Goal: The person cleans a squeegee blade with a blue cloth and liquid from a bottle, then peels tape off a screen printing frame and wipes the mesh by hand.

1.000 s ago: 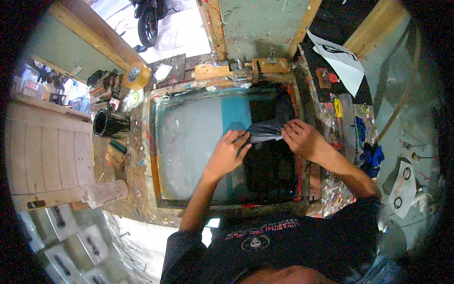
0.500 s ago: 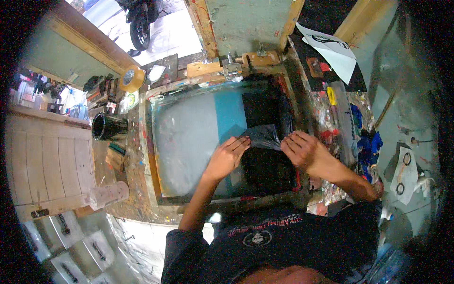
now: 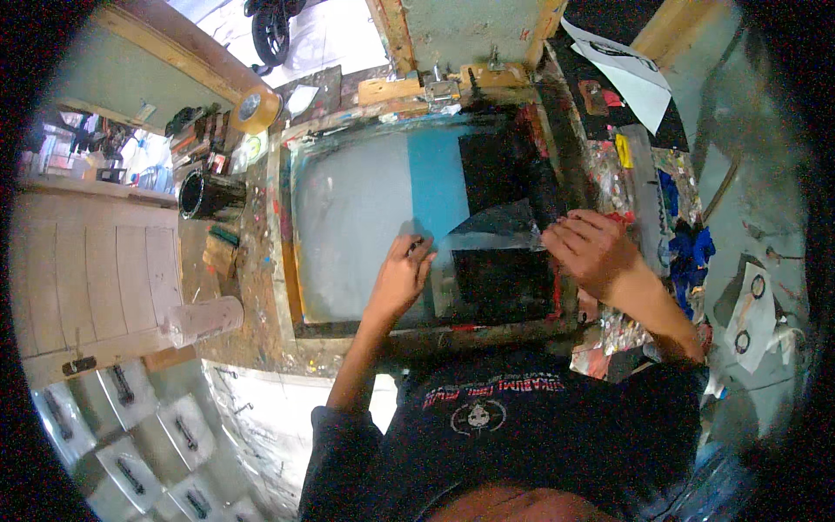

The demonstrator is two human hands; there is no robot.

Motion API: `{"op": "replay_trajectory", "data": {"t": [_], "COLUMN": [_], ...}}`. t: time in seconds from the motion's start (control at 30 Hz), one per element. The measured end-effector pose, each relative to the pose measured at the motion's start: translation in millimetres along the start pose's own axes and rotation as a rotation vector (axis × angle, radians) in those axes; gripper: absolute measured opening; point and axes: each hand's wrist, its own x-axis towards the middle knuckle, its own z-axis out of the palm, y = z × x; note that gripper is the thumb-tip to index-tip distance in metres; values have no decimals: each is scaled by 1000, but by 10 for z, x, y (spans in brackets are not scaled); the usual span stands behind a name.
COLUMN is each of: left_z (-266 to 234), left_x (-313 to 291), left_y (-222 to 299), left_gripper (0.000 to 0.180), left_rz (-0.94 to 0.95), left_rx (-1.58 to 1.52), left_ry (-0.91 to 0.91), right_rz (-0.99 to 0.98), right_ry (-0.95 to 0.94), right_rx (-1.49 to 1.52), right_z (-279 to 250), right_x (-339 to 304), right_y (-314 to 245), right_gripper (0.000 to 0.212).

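A framed printing screen (image 3: 352, 217) lies on the bench before me, its pale mesh on the left, a blue band (image 3: 435, 178) beside it and black sheeting (image 3: 496, 170) on the right. My right hand (image 3: 596, 248) pinches the right end of a thin, glossy black strip of film (image 3: 500, 224) at the frame's right side. The strip's narrow left end points toward my left hand (image 3: 404, 270). Over the mesh by the blue band, that hand has its fingers curled together. Something small and dark shows at its fingertips, too small to name.
Hinge clamps on wooden blocks (image 3: 389, 90) line the screen's far edge. To the left stand a tape roll (image 3: 258, 110), a dark can (image 3: 209, 195) and a pale cylindrical container (image 3: 204, 320). Paint-smeared clutter and blue rags (image 3: 691, 257) lie right. Printed paper (image 3: 631, 83) sits at the far right.
My left hand has come away from the strip and moved slightly left. My right hand has drawn its end a little right and upward. The whole view has shifted somewhat.
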Motion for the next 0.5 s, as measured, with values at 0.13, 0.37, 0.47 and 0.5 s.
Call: {"op": "replay_trajectory", "data": {"t": [0.13,0.37,0.47,0.5], "left_z": [-28,119,117,137], "left_x": [-55,-135,-150,-148], "left_y": [19,14,125,148], "left_gripper": [18,26,27,25], "left_rz": [84,186,167,180], "left_rx": [49,160,125,124], "left_ry": [-29,-51,-109,-97], "right_rz": [1,26,66,86], "right_ry": [76,134,137,126], "right_rx": [0,69,120,161], "right_z": [-87,-181,-192,-199], "right_x": [-35,-99,-145,-162], "right_y": [52,178,250,270], "right_gripper": [22,23,28,31]}}
